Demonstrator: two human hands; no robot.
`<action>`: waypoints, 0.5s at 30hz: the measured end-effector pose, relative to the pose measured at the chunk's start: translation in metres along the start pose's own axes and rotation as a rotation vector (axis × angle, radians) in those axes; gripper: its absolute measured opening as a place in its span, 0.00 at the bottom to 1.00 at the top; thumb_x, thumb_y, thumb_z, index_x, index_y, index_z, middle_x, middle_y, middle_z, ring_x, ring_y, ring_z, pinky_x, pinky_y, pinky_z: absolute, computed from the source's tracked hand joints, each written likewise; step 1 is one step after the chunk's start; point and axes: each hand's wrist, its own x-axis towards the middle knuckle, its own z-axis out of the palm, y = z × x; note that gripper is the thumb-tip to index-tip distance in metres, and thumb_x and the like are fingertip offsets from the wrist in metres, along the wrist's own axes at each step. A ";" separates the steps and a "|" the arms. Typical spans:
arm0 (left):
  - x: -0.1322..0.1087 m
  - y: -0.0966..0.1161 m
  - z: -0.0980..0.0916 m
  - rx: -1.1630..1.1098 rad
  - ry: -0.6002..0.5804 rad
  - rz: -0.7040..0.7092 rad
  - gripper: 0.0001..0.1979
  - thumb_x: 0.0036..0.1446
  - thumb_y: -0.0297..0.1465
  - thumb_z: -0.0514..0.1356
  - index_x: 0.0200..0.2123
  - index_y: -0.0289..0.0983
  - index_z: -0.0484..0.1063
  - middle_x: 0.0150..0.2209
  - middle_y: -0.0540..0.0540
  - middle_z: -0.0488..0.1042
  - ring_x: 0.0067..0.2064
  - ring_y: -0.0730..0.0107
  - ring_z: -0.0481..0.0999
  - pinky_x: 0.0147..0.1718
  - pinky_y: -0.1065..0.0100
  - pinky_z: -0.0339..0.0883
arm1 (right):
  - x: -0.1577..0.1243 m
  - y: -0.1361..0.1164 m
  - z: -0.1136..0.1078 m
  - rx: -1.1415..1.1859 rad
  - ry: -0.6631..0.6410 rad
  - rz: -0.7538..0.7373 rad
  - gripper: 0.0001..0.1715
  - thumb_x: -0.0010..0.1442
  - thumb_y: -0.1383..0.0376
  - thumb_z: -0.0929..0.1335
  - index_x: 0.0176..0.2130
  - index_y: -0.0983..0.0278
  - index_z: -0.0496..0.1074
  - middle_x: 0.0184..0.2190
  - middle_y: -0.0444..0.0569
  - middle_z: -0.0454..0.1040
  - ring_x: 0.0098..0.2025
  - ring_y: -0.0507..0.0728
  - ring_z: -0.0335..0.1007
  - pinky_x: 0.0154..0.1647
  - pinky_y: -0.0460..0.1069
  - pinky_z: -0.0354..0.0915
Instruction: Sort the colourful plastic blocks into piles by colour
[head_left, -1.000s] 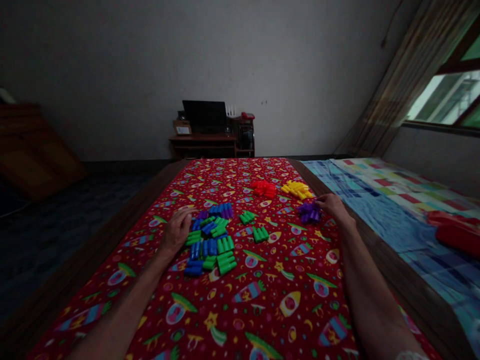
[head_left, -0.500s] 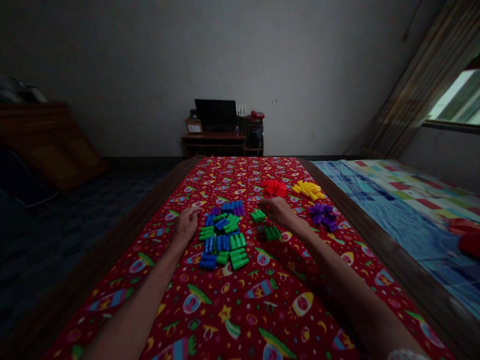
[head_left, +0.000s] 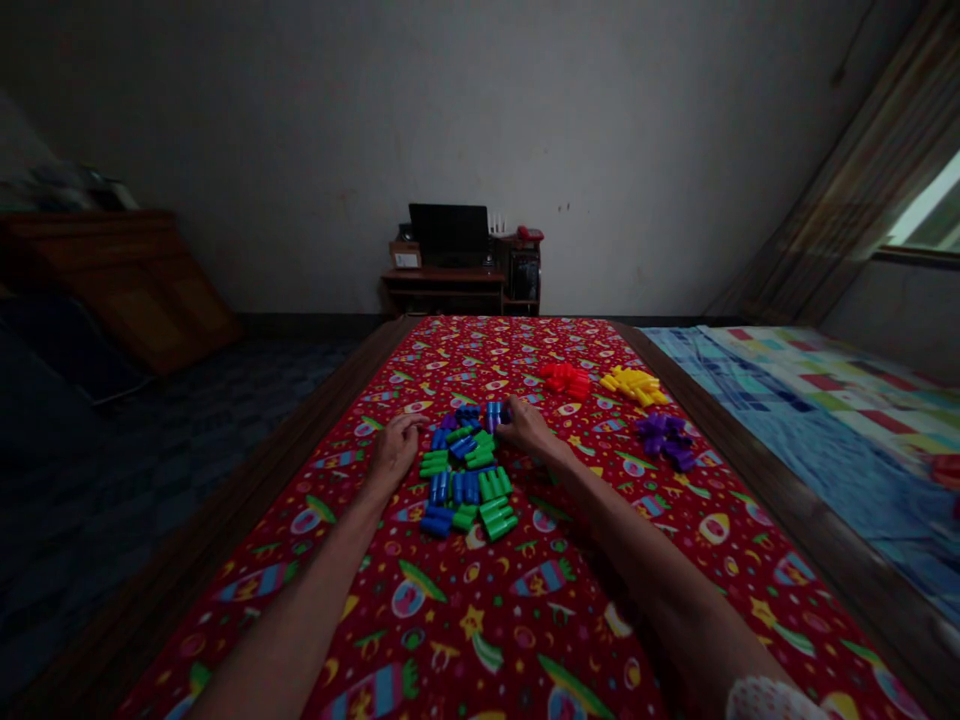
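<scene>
A mixed pile of blue and green toy building blocks point(head_left: 465, 487), with a little purple at its far side, lies on the red patterned tablecloth point(head_left: 480, 590). Left of the pile, my left hand point(head_left: 395, 447) rests on the cloth, fingers loosely bent and nothing seen in them. My right hand point(head_left: 523, 425) is at the pile's far right corner, its fingertips closed on a blue block point(head_left: 493, 412); purple shows just below that block. The hand and forearm cover the cloth right of the pile.
Farther right lie separate heaps of red blocks point(head_left: 566, 380), yellow blocks point(head_left: 631, 385) and purple blocks point(head_left: 664, 440). A bed point(head_left: 750, 430) stands along the right side. Past the table's far end is a desk point(head_left: 442, 274) with a monitor point(head_left: 450, 233).
My right hand has moved left and closed on a blue block at the pile's edge. Two green pieces near it are now out of sight. The view has turned slightly left.
</scene>
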 end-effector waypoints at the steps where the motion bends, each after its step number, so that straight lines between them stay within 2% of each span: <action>1: 0.000 0.001 0.000 -0.007 0.003 -0.006 0.17 0.54 0.30 0.47 0.38 0.36 0.74 0.40 0.42 0.78 0.43 0.61 0.77 0.48 0.58 0.69 | -0.002 0.002 -0.002 0.062 0.023 0.015 0.17 0.54 0.67 0.67 0.45 0.65 0.67 0.37 0.51 0.75 0.36 0.55 0.67 0.34 0.46 0.58; 4: -0.003 0.013 -0.003 -0.070 0.062 0.011 0.18 0.57 0.33 0.48 0.46 0.35 0.71 0.46 0.41 0.76 0.48 0.61 0.76 0.50 0.59 0.68 | -0.010 0.005 -0.010 0.240 0.065 -0.047 0.19 0.51 0.69 0.66 0.45 0.64 0.66 0.31 0.45 0.73 0.31 0.53 0.65 0.30 0.45 0.56; 6: -0.006 0.028 -0.005 -0.124 0.098 0.073 0.21 0.60 0.37 0.48 0.52 0.35 0.67 0.51 0.39 0.74 0.52 0.60 0.73 0.53 0.58 0.66 | -0.017 0.004 -0.016 0.334 0.037 -0.126 0.19 0.51 0.69 0.65 0.45 0.64 0.67 0.28 0.42 0.71 0.29 0.52 0.64 0.29 0.44 0.56; 8: -0.009 0.047 -0.004 -0.160 0.045 0.161 0.24 0.60 0.41 0.50 0.55 0.35 0.65 0.54 0.38 0.72 0.55 0.59 0.71 0.54 0.57 0.65 | -0.023 0.002 -0.021 0.393 -0.032 -0.216 0.17 0.51 0.70 0.65 0.43 0.64 0.69 0.27 0.41 0.70 0.28 0.50 0.63 0.29 0.44 0.56; 10: -0.013 0.068 -0.001 -0.160 -0.105 0.248 0.24 0.58 0.43 0.54 0.53 0.37 0.68 0.52 0.40 0.74 0.53 0.58 0.73 0.53 0.58 0.65 | -0.028 -0.001 -0.024 0.410 -0.106 -0.305 0.17 0.51 0.70 0.65 0.42 0.65 0.72 0.28 0.41 0.70 0.29 0.50 0.63 0.30 0.43 0.57; 12: -0.017 0.085 0.003 -0.134 -0.234 0.282 0.19 0.57 0.43 0.55 0.46 0.39 0.74 0.46 0.43 0.78 0.48 0.59 0.76 0.51 0.60 0.68 | -0.031 -0.005 -0.026 0.395 -0.151 -0.370 0.17 0.51 0.70 0.66 0.42 0.65 0.74 0.28 0.41 0.70 0.30 0.50 0.63 0.31 0.43 0.56; 15: -0.021 0.097 0.007 -0.113 -0.270 0.231 0.15 0.57 0.42 0.55 0.38 0.41 0.77 0.40 0.46 0.80 0.43 0.60 0.79 0.46 0.63 0.70 | -0.035 -0.005 -0.033 0.338 -0.187 -0.398 0.16 0.51 0.70 0.66 0.40 0.66 0.77 0.24 0.40 0.69 0.27 0.48 0.61 0.28 0.42 0.54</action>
